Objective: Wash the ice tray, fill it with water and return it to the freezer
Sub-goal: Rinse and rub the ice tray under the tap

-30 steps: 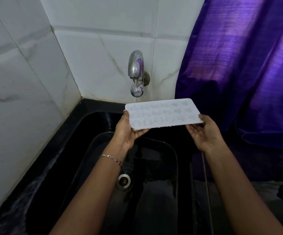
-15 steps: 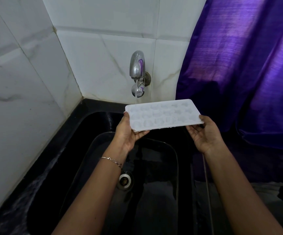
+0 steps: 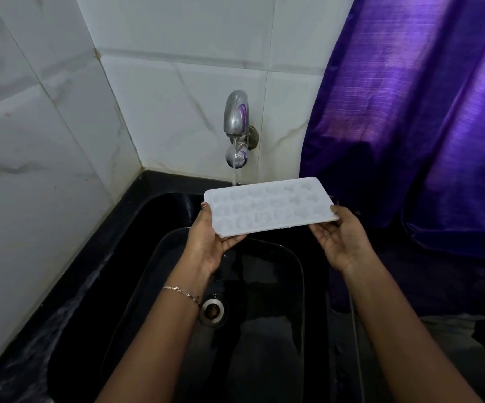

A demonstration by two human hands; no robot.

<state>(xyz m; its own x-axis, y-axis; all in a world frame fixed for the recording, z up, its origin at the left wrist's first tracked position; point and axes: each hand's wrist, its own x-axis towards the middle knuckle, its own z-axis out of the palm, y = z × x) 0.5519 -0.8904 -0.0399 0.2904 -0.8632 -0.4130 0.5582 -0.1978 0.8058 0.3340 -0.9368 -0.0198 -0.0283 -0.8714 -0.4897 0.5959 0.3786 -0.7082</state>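
Now, the ice tray (image 3: 270, 206): white, flat and rectangular, with rows of shallow moulded pockets facing up; held over the sink, just below the tap, its left end a little nearer the camera.
Left hand (image 3: 206, 242): grips the tray's left short end, thumb on the top edge, fingers curled beneath.
Right hand (image 3: 341, 239): palm up, fingers under the tray's right end, thumb tip pressed against that edge, so the tray is pinched there too.
Tap (image 3: 236, 123): chrome, fixed to the tiled wall, spout pointing down.
Water (image 3: 234, 175): a thin stream falls from the spout to the tray's far long edge, near its left half; whether it lands in the pockets or behind the edge cannot be told.
Sink (image 3: 148, 205): black, set in the corner, wet and glossy.
Drain (image 3: 212, 311): round metal, partly hidden by the left wrist.
Bracelet (image 3: 181, 292): thin chain on the left wrist.
Wall tiles (image 3: 31, 112): white, marbled, at left and behind.
Curtain (image 3: 424, 112): shiny purple, hanging at right, just beside the tray's right end.
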